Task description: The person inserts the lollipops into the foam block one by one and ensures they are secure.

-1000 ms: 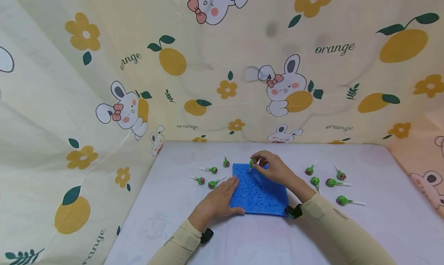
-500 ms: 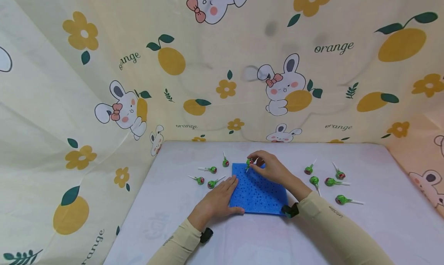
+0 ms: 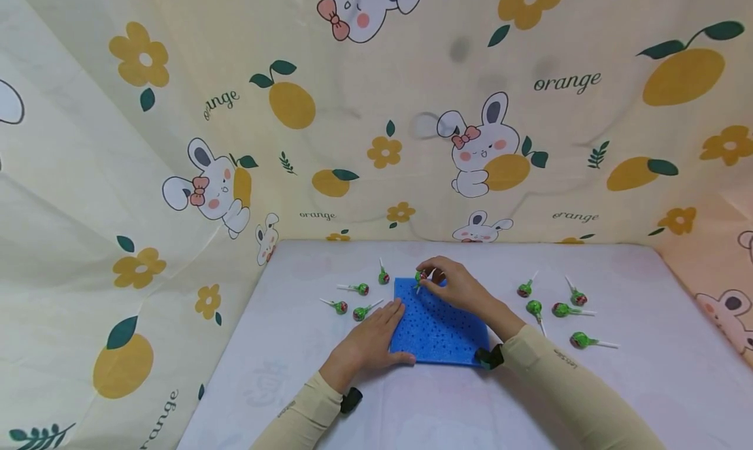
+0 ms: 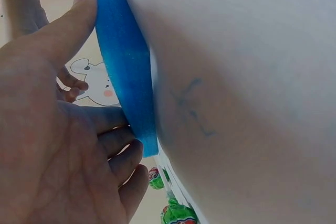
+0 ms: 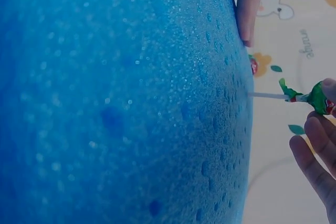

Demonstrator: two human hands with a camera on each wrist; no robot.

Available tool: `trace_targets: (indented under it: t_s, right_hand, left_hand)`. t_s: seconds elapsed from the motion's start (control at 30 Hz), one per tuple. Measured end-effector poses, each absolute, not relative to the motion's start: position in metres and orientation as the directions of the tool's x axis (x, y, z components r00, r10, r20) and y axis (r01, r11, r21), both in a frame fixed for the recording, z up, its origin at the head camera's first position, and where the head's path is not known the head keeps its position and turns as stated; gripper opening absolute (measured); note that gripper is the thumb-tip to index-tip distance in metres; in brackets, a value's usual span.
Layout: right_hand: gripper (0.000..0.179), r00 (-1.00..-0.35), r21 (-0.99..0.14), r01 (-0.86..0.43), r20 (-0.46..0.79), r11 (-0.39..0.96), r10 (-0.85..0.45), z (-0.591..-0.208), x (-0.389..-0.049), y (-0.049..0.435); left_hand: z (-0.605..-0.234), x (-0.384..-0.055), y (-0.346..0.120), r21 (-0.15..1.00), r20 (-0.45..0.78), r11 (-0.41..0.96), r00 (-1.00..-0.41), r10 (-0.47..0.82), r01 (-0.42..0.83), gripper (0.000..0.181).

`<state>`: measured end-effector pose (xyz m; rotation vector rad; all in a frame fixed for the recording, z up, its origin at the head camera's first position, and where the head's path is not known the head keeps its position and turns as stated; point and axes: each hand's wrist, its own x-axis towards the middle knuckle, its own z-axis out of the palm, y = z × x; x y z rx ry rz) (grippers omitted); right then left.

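At the far left, a printed cloth point(image 3: 76, 208) with rabbits and oranges hangs beside the white table point(image 3: 276, 332). Four lollipops point(image 3: 341, 307) in green and red wrappers lie on the table, their sticks pointing different ways. Just beside them, the person's left hand point(image 3: 373, 339) rests against the left side of a blue foam block point(image 3: 438, 335), fingers extended and thumb at the near edge. The block lies flat, its top dotted with small holes. Over its far left part, the right hand point(image 3: 459, 283) pinches the head of another lollipop point(image 3: 420, 277) between thumb and fingers, the stick pointing down to the foam; whether the tip is in a hole cannot be told. Farther right, well apart from the block, five more lollipops point(image 3: 581, 340) lie scattered.
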<state>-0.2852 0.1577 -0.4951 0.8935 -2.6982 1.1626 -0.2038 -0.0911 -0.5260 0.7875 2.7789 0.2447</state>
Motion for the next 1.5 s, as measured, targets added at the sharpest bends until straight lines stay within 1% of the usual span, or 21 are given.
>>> trace_targets:
  t_s: [0.5, 0.97, 1.5]
  right_hand:
    - [0.031, -0.839, -0.653, -0.513, 0.242, 0.557, -0.488, -0.497, -0.286, 0.153]
    - [0.031, -0.828, -0.632, -0.532, 0.249, 0.563, -0.503, -0.504, -0.287, 0.152]
    - [0.031, -0.836, -0.627, -0.522, 0.239, 0.579, -0.494, -0.507, -0.288, 0.15]
  left_hand:
    - [-0.525, -0.203, -0.091, 0.22, -0.177, 0.836, -0.822, 0.541, 0.503, 0.11]
    - [-0.528, -0.203, -0.09, 0.216, -0.184, 0.842, -0.826, 0.533, 0.495, 0.111]
    - [-0.526, -0.203, -0.089, 0.218, -0.189, 0.846, -0.829, 0.527, 0.488, 0.111]
